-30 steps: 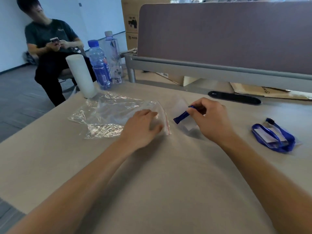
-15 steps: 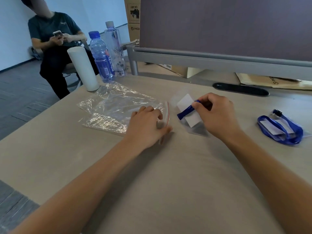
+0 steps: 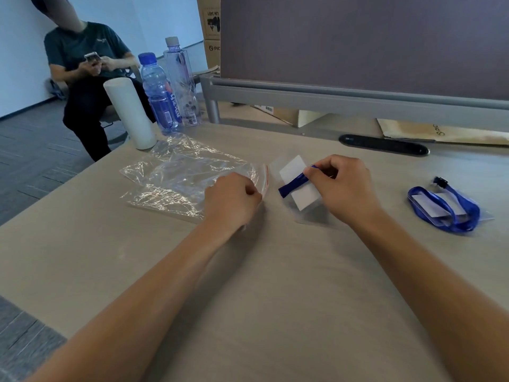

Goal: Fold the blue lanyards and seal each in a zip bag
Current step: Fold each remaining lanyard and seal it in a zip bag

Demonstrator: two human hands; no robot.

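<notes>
My right hand (image 3: 345, 188) grips a folded blue lanyard (image 3: 292, 184) with its clear badge holder and white card (image 3: 300, 181), held just above the table. My left hand (image 3: 231, 199) pinches the red-striped mouth edge of a clear zip bag (image 3: 187, 180) that lies flat on the table, left of the lanyard. A second blue lanyard (image 3: 446, 208) with a badge holder lies loosely coiled on the table at the right, apart from both hands.
A white cylinder (image 3: 129, 114) and two water bottles (image 3: 159, 92) stand at the table's back left. A black oval cable port (image 3: 384, 144) sits at the back, under a grey divider panel (image 3: 358, 45). A person (image 3: 88, 70) sits beyond the left edge.
My left hand has closed from flat on the bag into a pinch at its mouth. My right hand has lifted the lanyard, so the white card now shows more.
</notes>
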